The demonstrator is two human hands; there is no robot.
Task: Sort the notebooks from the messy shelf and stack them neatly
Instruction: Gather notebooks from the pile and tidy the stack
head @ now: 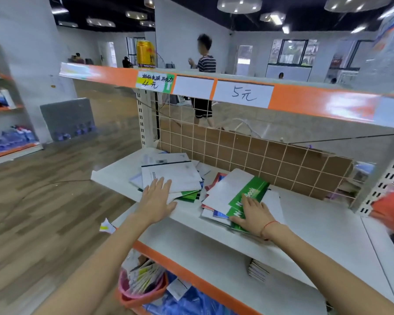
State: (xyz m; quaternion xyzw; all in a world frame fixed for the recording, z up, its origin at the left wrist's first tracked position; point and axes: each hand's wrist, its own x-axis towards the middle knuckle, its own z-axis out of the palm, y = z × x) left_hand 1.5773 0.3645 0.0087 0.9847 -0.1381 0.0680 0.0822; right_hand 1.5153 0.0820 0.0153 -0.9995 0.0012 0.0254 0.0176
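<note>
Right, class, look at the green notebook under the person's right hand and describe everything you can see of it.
The green notebook has a glossy bright green cover with white lettering that seems to read "Note Book", partly hidden. It lies flat and skewed on top of a loose pile of white and coloured notebooks on the white shelf, near its front edge. The right hand rests on its lower part with fingers spread flat. More than one green cover may overlap there; I cannot tell.
</note>
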